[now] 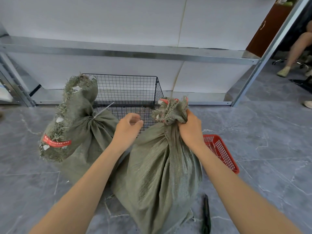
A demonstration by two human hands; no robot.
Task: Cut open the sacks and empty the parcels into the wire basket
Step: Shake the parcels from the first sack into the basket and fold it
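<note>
The right hand (190, 127) grips the bunched neck of the near sack (160, 166), 1 of 2 standing just before the wire basket (128, 88), the left hand (128, 127) hovers loosely curled and empty, and the next move likely calls for hoisting and tipping it.

head view, looking forward and down; near the sacks (157, 166), facing shelving (128, 53)

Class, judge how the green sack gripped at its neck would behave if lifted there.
Probably floppy: the sack bunches and creases where the right hand grips its neck. Likely heavy: its body bulges full. It may slump if released, having no stiff base.
</note>
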